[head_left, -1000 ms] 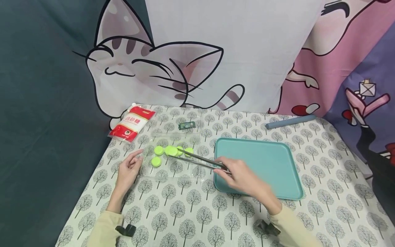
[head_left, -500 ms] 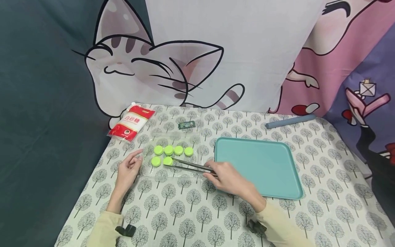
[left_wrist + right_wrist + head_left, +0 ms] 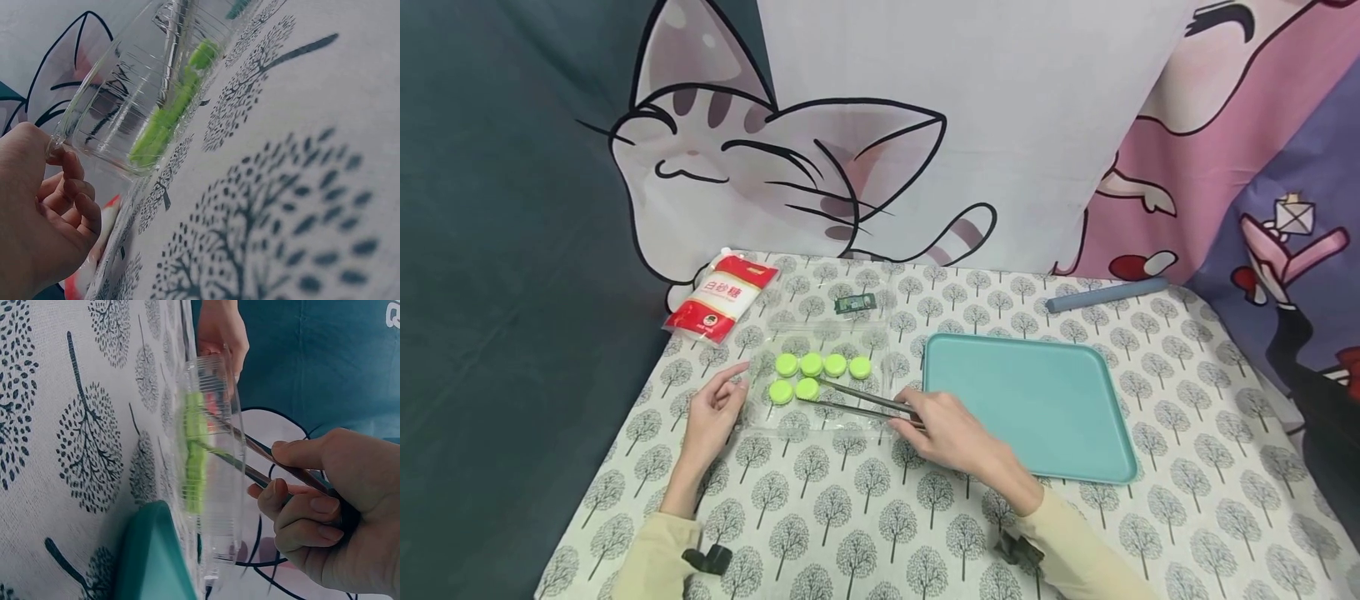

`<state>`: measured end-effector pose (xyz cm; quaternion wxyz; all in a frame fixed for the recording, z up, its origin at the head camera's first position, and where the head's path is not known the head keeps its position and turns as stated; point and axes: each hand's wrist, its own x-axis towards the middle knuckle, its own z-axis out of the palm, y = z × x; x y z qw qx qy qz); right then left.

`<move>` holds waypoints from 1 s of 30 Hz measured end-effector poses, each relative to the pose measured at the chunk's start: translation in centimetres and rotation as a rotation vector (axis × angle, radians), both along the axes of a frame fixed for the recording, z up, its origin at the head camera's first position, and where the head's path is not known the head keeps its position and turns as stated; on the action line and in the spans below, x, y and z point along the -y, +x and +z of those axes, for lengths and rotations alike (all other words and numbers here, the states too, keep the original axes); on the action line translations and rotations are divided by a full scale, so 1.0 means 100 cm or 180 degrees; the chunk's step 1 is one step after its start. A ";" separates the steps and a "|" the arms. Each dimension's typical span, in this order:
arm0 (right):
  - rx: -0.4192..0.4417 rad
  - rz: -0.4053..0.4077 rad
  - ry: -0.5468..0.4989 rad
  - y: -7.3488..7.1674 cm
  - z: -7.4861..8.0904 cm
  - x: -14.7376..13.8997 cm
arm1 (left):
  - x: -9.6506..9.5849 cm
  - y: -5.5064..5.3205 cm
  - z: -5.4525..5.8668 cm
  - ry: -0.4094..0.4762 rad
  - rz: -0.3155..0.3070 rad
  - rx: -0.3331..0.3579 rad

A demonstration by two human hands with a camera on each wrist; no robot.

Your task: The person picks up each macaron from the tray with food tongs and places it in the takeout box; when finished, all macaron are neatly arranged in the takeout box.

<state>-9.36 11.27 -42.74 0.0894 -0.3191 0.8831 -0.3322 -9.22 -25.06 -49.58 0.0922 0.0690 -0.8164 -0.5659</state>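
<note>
My right hand (image 3: pixel 951 429) grips metal tongs (image 3: pixel 865 402). Their parted tips lie at a bright green round piece (image 3: pixel 807 389), the right one of two in the near row. Several similar green pieces (image 3: pixel 834 365) stand in the far row. All sit inside a clear plastic container (image 3: pixel 842 423) whose hinged lid lies folded back. At the container's left side, my left hand (image 3: pixel 709 421) pinches its rim; the left wrist view shows thumb and finger (image 3: pixel 72 165) at that rim. The right wrist view shows the tongs (image 3: pixel 275 461) reaching over the container wall.
A teal tray (image 3: pixel 1030 346) lies right of the container, partly under my right forearm. Behind left is a red and white sugar bag (image 3: pixel 722 298). A small green label (image 3: pixel 855 303) shows on the lid. A blue-grey rod (image 3: pixel 1105 295) lies at the back right.
One second ago the tongs held a green piece over the far row. It came down into the near row by half a second ago; the tongs' tips now stand apart around it.
</note>
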 end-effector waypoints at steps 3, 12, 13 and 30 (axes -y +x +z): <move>-0.0072 -0.0038 0.0017 0.003 0.004 -0.004 | 0.000 0.000 0.000 -0.0002 -0.0007 -0.0001; -0.0002 -0.0223 -0.0354 0.018 0.019 -0.027 | 0.000 0.001 0.003 -0.0010 -0.0077 0.0103; -0.0072 -0.0276 -0.0425 0.020 0.020 -0.032 | 0.000 0.001 0.004 -0.0030 -0.0080 0.0119; -0.1031 -0.1518 0.0147 0.044 0.004 -0.168 | 0.003 0.002 0.007 -0.0032 -0.0274 0.0216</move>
